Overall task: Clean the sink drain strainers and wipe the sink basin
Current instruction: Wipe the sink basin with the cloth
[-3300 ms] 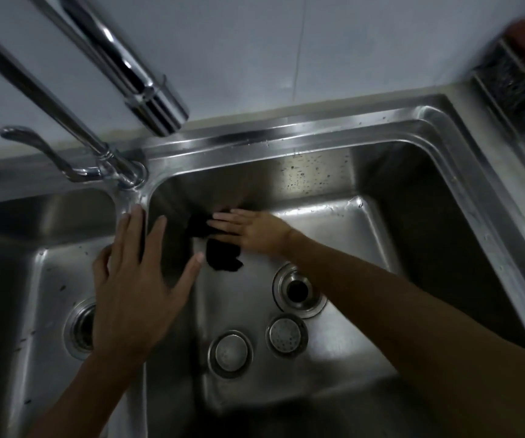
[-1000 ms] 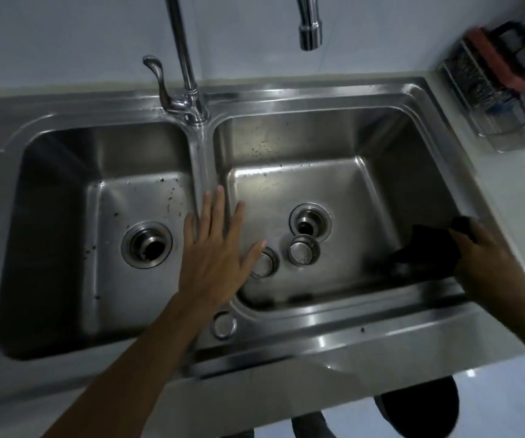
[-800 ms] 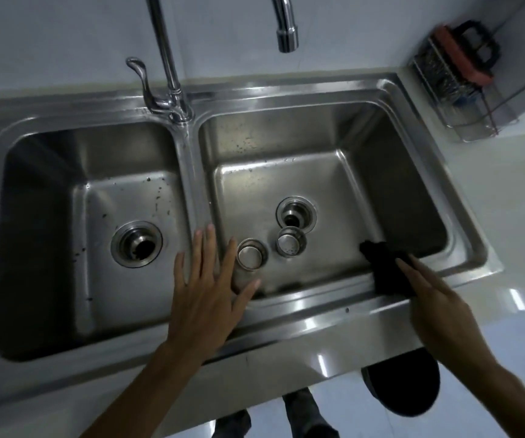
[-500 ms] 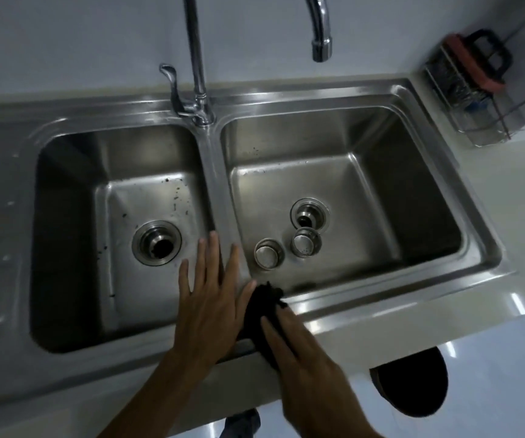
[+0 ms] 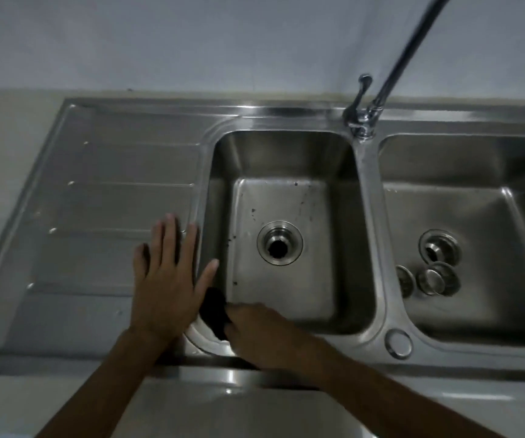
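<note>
Left hand (image 5: 165, 281): fingers spread flat on drainboard (image 5: 103, 197) | Right hand (image 5: 259, 331): fingers pressing black cloth (image 5: 213, 309) at left basin's (image 5: 286, 159) near-left corner | Two strainers (image 5: 437, 278) lie in right basin (image 5: 476, 222)

A chrome faucet (image 5: 364, 121) stands behind the divider; a ribbed drainboard (image 5: 112, 200) lies left.

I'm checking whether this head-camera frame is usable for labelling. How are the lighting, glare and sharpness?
Head view: dim overall, the dark cloth under the right hand nearly featureless; mild glare on the steel sink rim near the front; slightly soft throughout, left hand edges blurred; wide-angle bending shows along the chrome faucet pipe and rim lines.
</note>
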